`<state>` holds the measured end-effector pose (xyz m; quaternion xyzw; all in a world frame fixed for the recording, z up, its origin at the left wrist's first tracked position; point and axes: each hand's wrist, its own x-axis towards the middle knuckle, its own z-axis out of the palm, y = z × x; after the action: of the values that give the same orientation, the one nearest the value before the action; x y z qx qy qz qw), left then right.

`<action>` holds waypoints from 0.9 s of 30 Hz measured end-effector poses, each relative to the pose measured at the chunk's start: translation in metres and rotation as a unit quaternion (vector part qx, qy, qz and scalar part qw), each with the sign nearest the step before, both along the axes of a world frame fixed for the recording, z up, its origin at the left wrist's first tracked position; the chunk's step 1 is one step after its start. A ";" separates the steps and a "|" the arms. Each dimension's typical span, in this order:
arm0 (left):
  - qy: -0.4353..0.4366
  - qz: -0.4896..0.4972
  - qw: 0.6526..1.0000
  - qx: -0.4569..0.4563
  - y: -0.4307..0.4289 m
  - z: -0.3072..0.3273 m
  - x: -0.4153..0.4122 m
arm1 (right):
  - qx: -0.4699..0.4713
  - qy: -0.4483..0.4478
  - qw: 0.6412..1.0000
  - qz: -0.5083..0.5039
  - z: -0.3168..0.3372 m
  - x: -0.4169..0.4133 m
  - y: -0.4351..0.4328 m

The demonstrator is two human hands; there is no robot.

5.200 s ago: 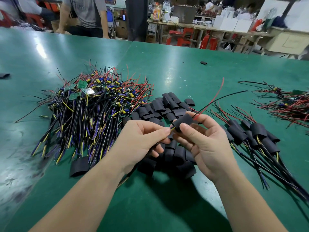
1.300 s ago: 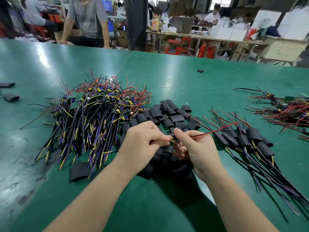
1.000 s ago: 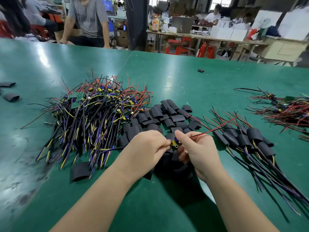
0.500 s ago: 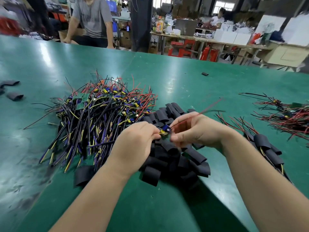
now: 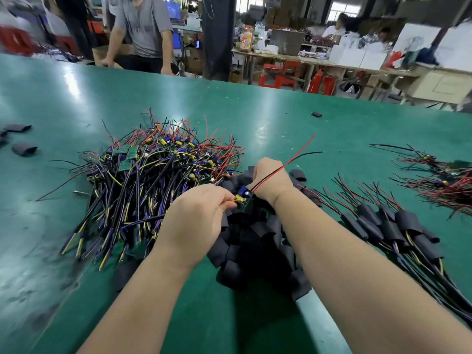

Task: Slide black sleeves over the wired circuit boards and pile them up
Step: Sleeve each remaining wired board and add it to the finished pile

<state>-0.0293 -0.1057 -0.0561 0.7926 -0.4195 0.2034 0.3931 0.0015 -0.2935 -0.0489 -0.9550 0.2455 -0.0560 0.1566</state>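
Observation:
My left hand (image 5: 196, 221) pinches a small wired circuit board (image 5: 242, 196) with blue and yellow parts; its red and black leads stick up to the right. My right hand (image 5: 270, 177) reaches just past the board, down onto the far side of the heap of loose black sleeves (image 5: 250, 241). Its fingers are hidden behind the hand, so any grip is unseen. A big tangle of bare wired boards (image 5: 153, 175) lies to the left. Sleeved boards (image 5: 383, 226) lie piled to the right of my right forearm.
The green table (image 5: 268, 123) carries another bundle of red and black wires (image 5: 439, 180) at far right. Stray sleeves lie at the left edge (image 5: 24, 149) and far back (image 5: 316, 114). A person (image 5: 143, 34) stands at the far table edge.
My right hand has left the board and moved forward onto the sleeve heap. My left hand alone now holds the board, and its leads have swung up to the right.

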 end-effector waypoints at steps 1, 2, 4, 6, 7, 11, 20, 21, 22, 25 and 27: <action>0.003 0.001 1.000 0.001 0.001 0.000 0.000 | 0.016 -0.017 1.000 0.001 0.003 -0.004 -0.001; 0.006 0.000 1.000 0.001 0.001 0.001 0.000 | 0.038 -0.045 0.998 -0.006 0.005 -0.010 -0.004; 0.011 -0.010 1.000 -0.003 0.002 0.003 -0.001 | 0.128 -0.107 0.985 -0.039 0.010 -0.028 -0.010; 0.016 -0.024 1.000 -0.006 0.002 0.004 -0.002 | 0.258 -0.160 0.952 -0.050 0.010 -0.052 -0.019; 0.016 -0.031 0.999 -0.007 0.002 0.005 -0.003 | 0.325 -0.187 0.925 -0.051 0.008 -0.067 -0.024; 0.013 -0.048 0.999 -0.009 0.001 0.006 -0.005 | 0.607 -0.318 0.725 -0.074 0.007 -0.127 -0.043; 0.040 -0.067 0.997 0.021 -0.004 0.004 -0.015 | 0.742 -0.437 0.504 -0.063 0.006 -0.163 -0.037; 0.041 -0.063 0.997 0.029 -0.005 0.003 -0.014 | 0.745 -0.439 0.499 -0.062 0.006 -0.163 -0.034; 0.042 -0.061 0.997 0.037 -0.005 0.002 -0.014 | 0.746 -0.439 0.497 -0.058 0.007 -0.163 -0.031; 0.038 -0.064 0.996 0.056 -0.005 -0.001 -0.013 | 0.749 -0.437 0.496 -0.037 0.009 -0.165 -0.026; 0.033 -0.062 0.995 0.065 -0.005 -0.003 -0.012 | 0.747 -0.438 0.499 -0.029 0.011 -0.166 -0.024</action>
<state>-0.0408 -0.1109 -0.0587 0.7952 -0.4667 0.1244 0.3666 -0.1646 -0.3177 -0.0382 -0.3283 0.1233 -0.2677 0.8974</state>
